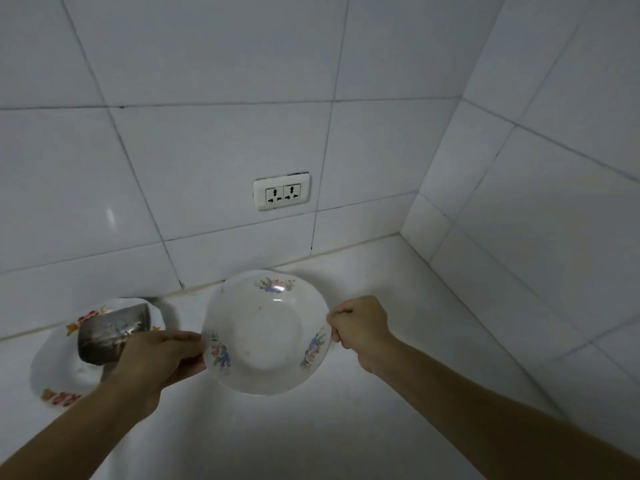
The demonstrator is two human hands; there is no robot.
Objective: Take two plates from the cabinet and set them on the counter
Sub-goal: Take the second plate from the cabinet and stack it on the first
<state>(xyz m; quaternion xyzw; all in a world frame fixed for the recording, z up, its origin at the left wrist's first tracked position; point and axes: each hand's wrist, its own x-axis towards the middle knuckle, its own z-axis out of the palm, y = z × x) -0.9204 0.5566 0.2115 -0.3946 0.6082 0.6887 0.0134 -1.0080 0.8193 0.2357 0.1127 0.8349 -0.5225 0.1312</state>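
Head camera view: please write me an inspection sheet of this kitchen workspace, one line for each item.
Surface: white counter, in a tiled corner.
Job's things: floral plate held by both hands at opposite rims; whether it touches the counter cannot be told. Second floral plate lies at the left.
Clutter: metal cup lying in the second plate.
Grippers: left hand and right hand, fingers closed on the rim.
Cables: nothing seen.
Surroundings: white tiled walls, double wall socket, nothing plugged in.
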